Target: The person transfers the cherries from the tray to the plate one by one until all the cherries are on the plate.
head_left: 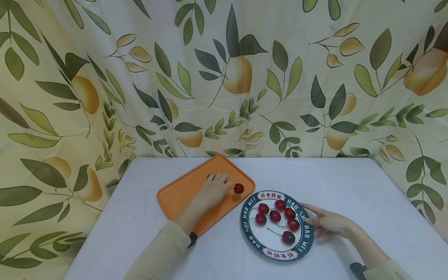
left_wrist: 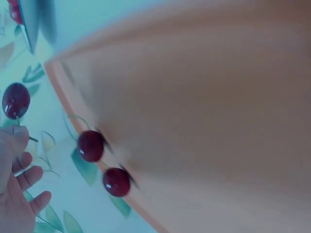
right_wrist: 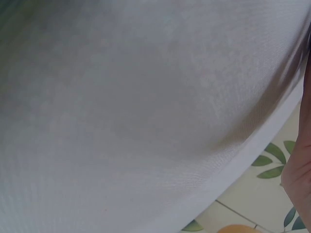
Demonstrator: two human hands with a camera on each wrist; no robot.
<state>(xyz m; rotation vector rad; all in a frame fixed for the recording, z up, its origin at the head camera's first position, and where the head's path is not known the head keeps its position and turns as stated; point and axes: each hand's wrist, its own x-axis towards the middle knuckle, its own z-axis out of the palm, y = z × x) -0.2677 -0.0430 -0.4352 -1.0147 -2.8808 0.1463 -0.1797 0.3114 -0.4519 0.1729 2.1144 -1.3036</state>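
Observation:
My left hand [head_left: 215, 190] is over the orange tray [head_left: 182, 194] and pinches a dark red cherry [left_wrist: 16, 101] by its green stem, with the fruit hanging off the fingertips. Two more cherries [left_wrist: 104, 162] lie in the tray near its far edge; in the head view the hand mostly hides them. My right hand [head_left: 332, 223] holds the right rim of a round plate [head_left: 246, 229], thumb on the rim and index finger along its outer edge. Several cherries [head_left: 275, 216] with stems lie in the plate's white middle. The right wrist view shows only part of that hand [right_wrist: 297, 179].
A white cloth covers the table [head_left: 140, 233]. The plate stands just right of the tray's near right corner. Behind the table hangs a curtain [head_left: 280, 97] printed with fruit and leaves.

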